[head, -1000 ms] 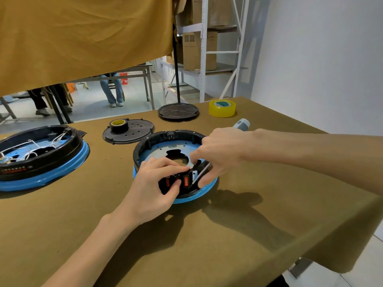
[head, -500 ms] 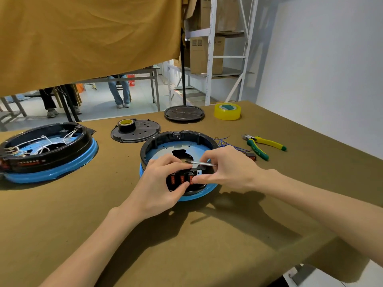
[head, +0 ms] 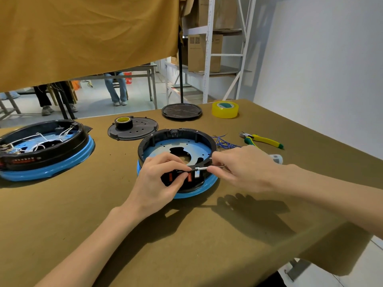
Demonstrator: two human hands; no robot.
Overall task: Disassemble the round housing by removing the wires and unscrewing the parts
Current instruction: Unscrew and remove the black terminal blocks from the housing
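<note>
A round housing, black-walled on a blue base, sits in the middle of the table with its blue inner plate exposed. My left hand grips the black panel with red switches at the housing's near rim, thumb and fingers curled round it. A thin metal screwdriver shaft lies nearly level, its tip at the panel's top edge by my left fingertips. My right hand pinches this screwdriver; its grey handle end sticks out behind the hand.
A second housing with white wires stands at the left. Behind are a black lid with a tape roll, a black disc and yellow tape. Loose blue wires and yellow-green pliers lie right of the housing.
My right hand has lowered the screwdriver from steeply tilted to nearly level and slid right along it. The left hand stays on the switch panel.
</note>
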